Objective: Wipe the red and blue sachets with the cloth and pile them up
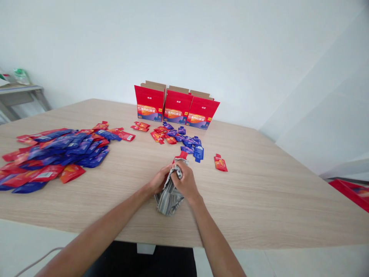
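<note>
My right hand [185, 180] is curled tight, pinching a bunched striped cloth [169, 202]; my left hand [159, 181] meets its other side, though I cannot tell how far those fingers close. A red pouch [182, 154] pokes out at the cloth's far end, above the counter [259, 200]. I judge the cloth light and limp, best gathered in folds; the pouch likely soft and slick, so safer taken by its flat edges than squeezed mid-body.
</note>
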Motion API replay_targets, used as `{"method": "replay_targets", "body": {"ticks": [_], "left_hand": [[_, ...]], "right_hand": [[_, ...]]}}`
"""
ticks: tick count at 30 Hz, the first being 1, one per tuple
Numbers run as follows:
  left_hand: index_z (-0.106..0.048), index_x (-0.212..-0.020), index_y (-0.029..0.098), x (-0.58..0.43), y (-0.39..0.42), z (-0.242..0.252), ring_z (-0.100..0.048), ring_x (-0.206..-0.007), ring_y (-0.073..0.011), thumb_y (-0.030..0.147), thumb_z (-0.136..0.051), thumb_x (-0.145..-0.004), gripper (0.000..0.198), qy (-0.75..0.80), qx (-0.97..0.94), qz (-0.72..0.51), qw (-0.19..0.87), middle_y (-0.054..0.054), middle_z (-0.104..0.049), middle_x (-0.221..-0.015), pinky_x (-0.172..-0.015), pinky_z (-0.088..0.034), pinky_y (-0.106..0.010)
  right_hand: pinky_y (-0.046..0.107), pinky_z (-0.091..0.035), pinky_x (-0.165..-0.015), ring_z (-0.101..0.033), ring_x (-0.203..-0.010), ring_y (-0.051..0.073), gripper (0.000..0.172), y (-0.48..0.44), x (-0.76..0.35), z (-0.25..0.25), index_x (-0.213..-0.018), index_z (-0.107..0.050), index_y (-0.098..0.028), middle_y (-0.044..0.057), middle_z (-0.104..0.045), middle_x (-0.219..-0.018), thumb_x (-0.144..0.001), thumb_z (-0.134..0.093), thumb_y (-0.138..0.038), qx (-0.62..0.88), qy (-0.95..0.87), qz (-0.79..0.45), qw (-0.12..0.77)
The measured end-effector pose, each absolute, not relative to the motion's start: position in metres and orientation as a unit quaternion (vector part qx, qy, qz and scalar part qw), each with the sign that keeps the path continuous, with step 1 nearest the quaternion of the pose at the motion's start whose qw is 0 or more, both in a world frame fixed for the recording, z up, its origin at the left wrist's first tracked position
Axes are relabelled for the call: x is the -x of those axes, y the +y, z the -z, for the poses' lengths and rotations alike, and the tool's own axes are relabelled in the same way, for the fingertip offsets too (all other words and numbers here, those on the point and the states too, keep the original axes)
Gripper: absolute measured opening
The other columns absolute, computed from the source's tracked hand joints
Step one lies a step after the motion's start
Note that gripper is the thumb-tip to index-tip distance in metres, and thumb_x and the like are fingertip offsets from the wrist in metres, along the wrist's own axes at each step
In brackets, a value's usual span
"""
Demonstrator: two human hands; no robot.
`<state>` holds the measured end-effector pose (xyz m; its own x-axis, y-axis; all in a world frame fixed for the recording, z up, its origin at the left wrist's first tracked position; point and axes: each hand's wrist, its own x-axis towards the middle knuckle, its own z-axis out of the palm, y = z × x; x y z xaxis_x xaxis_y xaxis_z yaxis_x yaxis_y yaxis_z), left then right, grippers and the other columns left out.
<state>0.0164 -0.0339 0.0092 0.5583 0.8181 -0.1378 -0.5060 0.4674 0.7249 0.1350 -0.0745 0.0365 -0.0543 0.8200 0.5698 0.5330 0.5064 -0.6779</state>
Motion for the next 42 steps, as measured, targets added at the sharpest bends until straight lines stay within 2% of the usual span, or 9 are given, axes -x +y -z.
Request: {"method": "replay_targets", "body": {"ticks": [5, 14, 21, 24, 27, 31, 34, 38, 42], "left_hand": [[-0.07, -0.107, 0.014, -0.023, -0.044, -0.007, -0.07, -0.078, -0.0226, 0.04, -0.072, -0.081, 0.037, 0.24, -0.353, -0.369, 0.825, -0.006, -0.075, -0.087, -0.072, -0.052, -0.031], [-0.07, -0.087, 0.011, -0.01, -0.022, -0.012, -0.07, -0.074, -0.0209, 0.041, -0.067, -0.084, 0.03, 0.27, -0.263, -0.433, 0.819, -0.008, -0.073, -0.079, -0.073, -0.054, -0.029], [-0.073, -0.102, 0.014, -0.018, -0.038, -0.01, -0.07, -0.083, -0.0246, 0.039, -0.069, -0.082, 0.032, 0.252, -0.343, -0.357, 0.832, -0.006, -0.076, -0.084, -0.077, -0.051, -0.032], [-0.073, -0.105, 0.015, -0.019, -0.04, -0.006, -0.07, -0.083, -0.0251, 0.04, -0.067, -0.085, 0.032, 0.242, -0.359, -0.346, 0.832, -0.007, -0.076, -0.084, -0.077, -0.051, -0.034], [-0.072, -0.1, 0.014, -0.017, -0.035, -0.003, -0.07, -0.081, -0.0257, 0.041, -0.067, -0.084, 0.031, 0.255, -0.318, -0.371, 0.834, -0.008, -0.075, -0.083, -0.077, -0.052, -0.035], [-0.069, -0.086, 0.012, -0.011, -0.021, -0.009, -0.07, -0.079, -0.0231, 0.042, -0.058, -0.09, 0.032, 0.278, -0.269, -0.441, 0.81, -0.01, -0.074, -0.083, -0.077, -0.054, -0.033], [-0.067, -0.085, 0.013, 0.001, -0.007, -0.022, -0.067, -0.073, -0.0178, 0.038, -0.049, -0.096, 0.032, 0.302, -0.245, -0.524, 0.757, -0.008, -0.072, -0.082, -0.072, -0.054, -0.028], [-0.064, -0.102, 0.014, 0.044, 0.02, -0.046, -0.065, -0.077, -0.0157, 0.033, -0.043, -0.099, 0.029, 0.358, -0.288, -0.619, 0.637, -0.007, -0.071, -0.09, -0.073, -0.053, -0.026], [-0.05, -0.129, 0.014, 0.13, 0.054, -0.078, -0.061, -0.085, -0.0145, 0.031, -0.038, -0.101, 0.035, 0.456, -0.441, -0.654, 0.412, -0.008, -0.066, -0.106, -0.079, -0.05, -0.026]], "right_hand": [[0.027, -0.038, -0.068, -0.049, -0.069, 0.015, 0.007, -0.071, -0.146, -0.039, -0.08, -0.052, -0.021, -0.001, -0.053, -0.074, -0.084, -0.049, -0.017, 0.516, -0.636, -0.11, 0.563], [0.026, -0.039, -0.069, -0.053, -0.073, 0.016, 0.012, -0.079, -0.124, -0.034, -0.084, -0.056, -0.022, -0.001, -0.059, -0.081, -0.076, -0.052, -0.013, 0.411, -0.803, -0.213, 0.375], [0.028, -0.04, -0.072, -0.053, -0.074, 0.017, 0.006, -0.073, -0.14, -0.038, -0.083, -0.054, -0.021, 0.0, -0.057, -0.078, -0.083, -0.05, -0.016, 0.502, -0.664, -0.119, 0.541], [0.027, -0.04, -0.069, -0.05, -0.071, 0.016, 0.006, -0.072, -0.146, -0.041, -0.081, -0.053, -0.021, -0.001, -0.054, -0.075, -0.084, -0.049, -0.017, 0.522, -0.628, -0.104, 0.568], [0.027, -0.039, -0.067, -0.049, -0.069, 0.016, 0.007, -0.073, -0.142, -0.04, -0.08, -0.052, -0.021, -0.001, -0.054, -0.075, -0.083, -0.049, -0.016, 0.497, -0.677, -0.143, 0.523], [0.025, -0.039, -0.068, -0.053, -0.072, 0.015, 0.01, -0.076, -0.13, -0.035, -0.082, -0.056, -0.021, -0.001, -0.057, -0.078, -0.078, -0.051, -0.013, 0.429, -0.782, -0.222, 0.395], [0.024, -0.039, -0.068, -0.054, -0.072, 0.015, 0.014, -0.078, -0.127, -0.032, -0.084, -0.057, -0.021, -0.002, -0.058, -0.078, -0.076, -0.052, -0.011, 0.411, -0.806, -0.24, 0.352], [0.024, -0.039, -0.07, -0.054, -0.073, 0.015, 0.013, -0.077, -0.133, -0.035, -0.084, -0.056, -0.021, -0.001, -0.058, -0.079, -0.078, -0.05, -0.011, 0.412, -0.799, -0.218, 0.38], [0.025, -0.04, -0.07, -0.053, -0.073, 0.015, 0.013, -0.076, -0.137, -0.038, -0.083, -0.055, -0.021, -0.001, -0.058, -0.078, -0.078, -0.049, -0.011, 0.423, -0.782, -0.203, 0.411]]}}
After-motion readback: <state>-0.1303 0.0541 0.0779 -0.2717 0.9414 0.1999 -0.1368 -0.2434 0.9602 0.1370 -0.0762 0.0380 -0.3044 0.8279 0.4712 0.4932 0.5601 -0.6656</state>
